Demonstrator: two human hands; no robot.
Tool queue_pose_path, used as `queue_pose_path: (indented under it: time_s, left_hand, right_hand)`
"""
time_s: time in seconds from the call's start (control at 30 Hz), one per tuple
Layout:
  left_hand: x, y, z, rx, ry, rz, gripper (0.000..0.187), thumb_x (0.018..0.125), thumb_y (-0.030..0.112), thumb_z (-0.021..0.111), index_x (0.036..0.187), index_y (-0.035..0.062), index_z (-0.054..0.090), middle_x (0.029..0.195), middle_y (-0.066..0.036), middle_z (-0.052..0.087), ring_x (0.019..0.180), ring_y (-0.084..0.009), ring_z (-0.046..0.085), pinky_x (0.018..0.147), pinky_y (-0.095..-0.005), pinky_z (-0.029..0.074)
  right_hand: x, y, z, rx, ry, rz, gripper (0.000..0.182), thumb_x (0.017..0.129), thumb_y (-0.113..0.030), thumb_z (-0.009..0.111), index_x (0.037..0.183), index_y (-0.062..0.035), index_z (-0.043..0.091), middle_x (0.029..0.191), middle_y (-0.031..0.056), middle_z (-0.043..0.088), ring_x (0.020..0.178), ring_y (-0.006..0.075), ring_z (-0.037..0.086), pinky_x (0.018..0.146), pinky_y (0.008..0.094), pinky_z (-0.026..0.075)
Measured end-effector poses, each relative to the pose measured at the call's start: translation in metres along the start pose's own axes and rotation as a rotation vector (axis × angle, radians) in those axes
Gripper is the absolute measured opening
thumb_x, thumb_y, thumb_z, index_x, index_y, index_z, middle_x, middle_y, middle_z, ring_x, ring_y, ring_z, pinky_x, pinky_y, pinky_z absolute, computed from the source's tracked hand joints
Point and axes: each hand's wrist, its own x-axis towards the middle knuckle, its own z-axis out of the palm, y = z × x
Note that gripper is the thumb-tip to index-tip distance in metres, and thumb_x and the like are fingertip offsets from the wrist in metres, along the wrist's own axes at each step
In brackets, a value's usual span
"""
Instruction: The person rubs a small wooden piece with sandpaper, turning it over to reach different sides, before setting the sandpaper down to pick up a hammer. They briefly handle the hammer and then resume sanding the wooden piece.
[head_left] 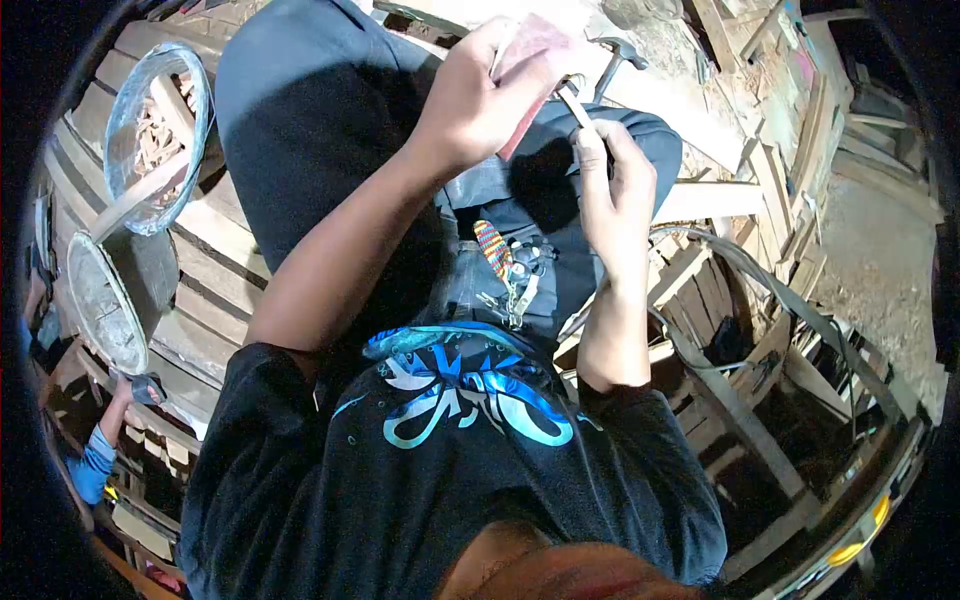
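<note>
My left hand [465, 105] is closed on a reddish sheet that looks like sandpaper [522, 118], held between thumb and fingers above my lap. To its right, my right hand [618, 185] pinches a slim, light-coloured stick [574, 104]. The stick's far end, with a small dark curved part by it, comes close to the sheet's right edge. A claw hammer [618, 66] lies just beyond the stick. Below the hands, a multicoloured woven strap with keys [507, 270] rests at my waist.
A clear-walled tub [197, 190] with wood pieces stands on slats at the left, above a round container [107, 303]. Another person's hand [135, 388] shows at lower left. Wooden boards [712, 200] and a long curved strap [740, 255] lie at the right.
</note>
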Motion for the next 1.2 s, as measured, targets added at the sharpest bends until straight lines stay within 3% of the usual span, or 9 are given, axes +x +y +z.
queue_pose_path:
  time_s: [0.13, 0.2, 0.37, 0.47, 0.63, 0.73, 0.8, 1.17, 1.2]
  left_hand:
    - [0.003, -0.006, 0.0, 0.07, -0.087, 0.165, 0.016, 0.09, 0.01, 0.066, 0.103, 0.0013, 0.06, 0.079, -0.004, 0.064, 0.048, -0.0056, 0.052, 0.043, -0.0236, 0.041]
    - [-0.008, 0.01, -0.007, -0.11, -0.213, -0.262, 0.02, 0.089, 0.009, 0.067, 0.106, 0.0002, 0.06, 0.084, -0.005, 0.066, 0.055, -0.0061, 0.056, 0.046, -0.0224, 0.044]
    - [-0.01, 0.01, -0.004, 0.109, -0.102, -0.02, 0.026, 0.09, 0.01, 0.067, 0.111, -0.0005, 0.057, 0.091, -0.006, 0.067, 0.071, -0.0088, 0.061, 0.061, -0.0242, 0.049]
    - [-0.008, 0.012, 0.002, -0.011, -0.03, 0.065, 0.025, 0.091, 0.013, 0.065, 0.112, 0.0003, 0.057, 0.099, -0.007, 0.067, 0.09, -0.0127, 0.062, 0.081, -0.0305, 0.051]
    - [-0.01, 0.001, -0.004, 0.54, 0.036, 0.32, 0.026, 0.093, 0.019, 0.062, 0.111, 0.0009, 0.058, 0.091, -0.017, 0.067, 0.081, -0.0258, 0.067, 0.073, -0.0346, 0.052]
    - [-0.007, 0.001, -0.002, 0.214, 0.101, 0.107, 0.027, 0.092, 0.018, 0.062, 0.114, 0.0016, 0.059, 0.094, -0.02, 0.066, 0.082, -0.0359, 0.066, 0.074, -0.0373, 0.053]
    - [-0.013, 0.009, 0.002, 0.445, 0.088, 0.379, 0.03, 0.092, 0.017, 0.062, 0.116, -0.0005, 0.059, 0.094, -0.018, 0.066, 0.082, -0.0271, 0.068, 0.074, -0.0343, 0.053]
    - [-0.002, -0.023, 0.005, 0.14, 0.061, 0.168, 0.019, 0.093, 0.018, 0.061, 0.103, 0.0017, 0.061, 0.086, -0.014, 0.067, 0.08, -0.0233, 0.068, 0.073, -0.0332, 0.052]
    - [-0.008, 0.008, 0.003, 0.395, -0.015, 0.125, 0.019, 0.094, 0.017, 0.06, 0.104, 0.0003, 0.061, 0.089, -0.011, 0.069, 0.082, -0.0166, 0.066, 0.076, -0.0305, 0.052]
  right_hand:
    - [-0.003, -0.006, -0.003, -0.083, 0.06, -0.061, 0.015, 0.093, -0.01, 0.059, 0.098, 0.0037, 0.062, 0.084, 0.0174, 0.064, 0.075, 0.0314, 0.062, 0.072, 0.0352, 0.048]
    - [-0.005, -0.005, -0.004, -0.073, 0.052, -0.048, 0.015, 0.092, -0.01, 0.059, 0.097, 0.0041, 0.062, 0.084, 0.0168, 0.064, 0.075, 0.0279, 0.062, 0.072, 0.0338, 0.048]
    - [-0.005, -0.015, 0.002, 0.368, -0.078, 0.136, 0.034, 0.103, -0.027, 0.045, 0.086, -0.0023, 0.061, 0.07, -0.0027, 0.047, 0.067, 0.0076, 0.04, 0.061, 0.0234, 0.034]
    - [-0.004, -0.016, 0.007, 0.326, -0.108, 0.125, 0.035, 0.103, -0.027, 0.045, 0.08, -0.0025, 0.055, 0.07, -0.0024, 0.045, 0.068, 0.008, 0.04, 0.062, 0.0239, 0.035]
    - [-0.005, -0.028, 0.016, 0.247, -0.064, 0.065, 0.033, 0.102, -0.023, 0.043, 0.076, -0.0033, 0.049, 0.067, -0.0007, 0.041, 0.065, 0.0101, 0.037, 0.058, 0.0276, 0.034]
    - [-0.005, -0.024, 0.012, 0.26, -0.124, 0.12, 0.031, 0.102, -0.019, 0.043, 0.076, -0.0028, 0.048, 0.067, 0.0004, 0.041, 0.064, 0.0106, 0.037, 0.058, 0.0279, 0.034]
    - [-0.002, -0.021, 0.013, 0.269, -0.12, 0.032, 0.03, 0.101, -0.018, 0.044, 0.076, -0.0023, 0.047, 0.067, 0.0011, 0.041, 0.064, 0.0106, 0.037, 0.059, 0.0277, 0.033]
    - [-0.006, -0.014, 0.014, 0.362, -0.125, 0.136, 0.031, 0.102, -0.019, 0.045, 0.076, -0.0022, 0.049, 0.069, -0.0022, 0.042, 0.066, 0.0089, 0.037, 0.06, 0.0256, 0.034]
    - [-0.004, -0.013, 0.014, 0.367, -0.121, 0.105, 0.032, 0.102, -0.019, 0.044, 0.076, -0.0022, 0.048, 0.069, -0.0023, 0.042, 0.066, 0.0088, 0.037, 0.06, 0.0255, 0.034]
